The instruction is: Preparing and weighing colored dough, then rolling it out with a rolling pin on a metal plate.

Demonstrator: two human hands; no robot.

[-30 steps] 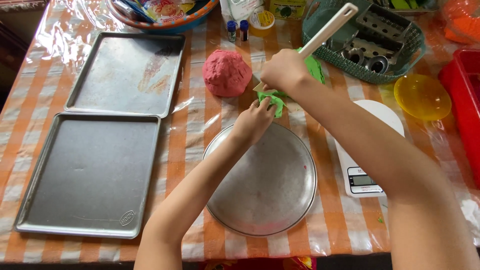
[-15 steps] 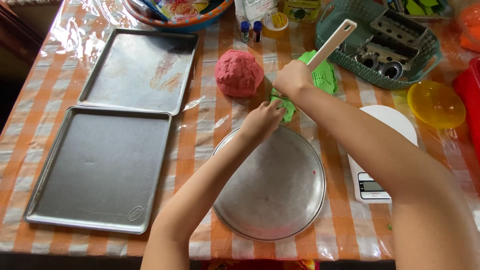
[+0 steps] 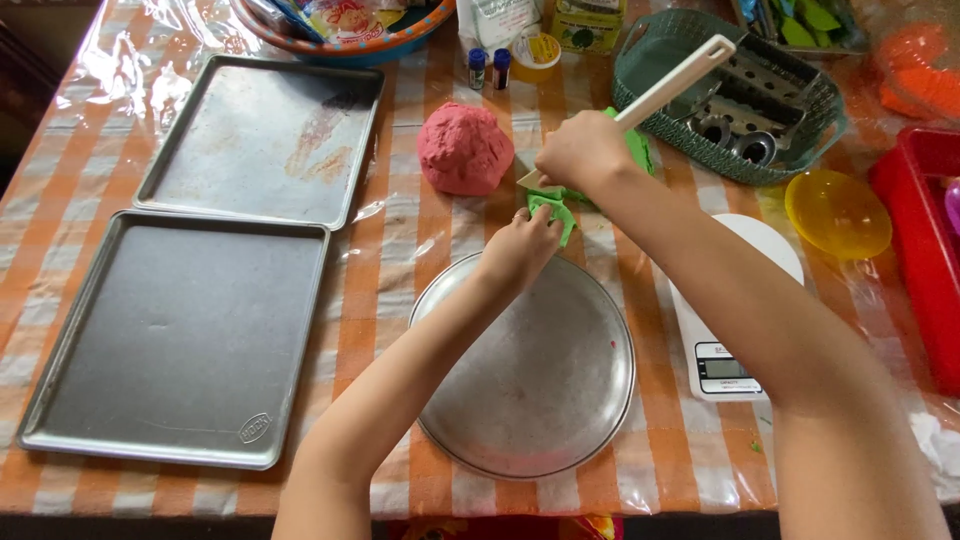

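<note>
My right hand (image 3: pixel 582 152) grips a cream-handled utensil (image 3: pixel 676 84) whose blade end is hidden under the hand and presses into a lump of green dough (image 3: pixel 636 150). My left hand (image 3: pixel 520 248) pinches a small green dough piece (image 3: pixel 553 210) just below the right hand. A ball of pink dough (image 3: pixel 465 148) sits to the left of both hands. A round metal pan (image 3: pixel 540 375) lies under my left forearm, near the table's front edge.
Two rectangular metal baking trays (image 3: pixel 255 140) (image 3: pixel 170 340) lie at the left. A white kitchen scale (image 3: pixel 725 350) sits right of the pan. At the back: a green basket (image 3: pixel 830 115) with metal cutters, a yellow lid (image 3: pixel 838 212), a red container (image 3: pixel 925 240), small bottles (image 3: pixel 488 68), a colourful bowl (image 3: pixel 345 45).
Both hands stay at the green dough; the left hand has closed more tightly on the small green piece. The camera has shifted slightly, moving the scene in the frame.
</note>
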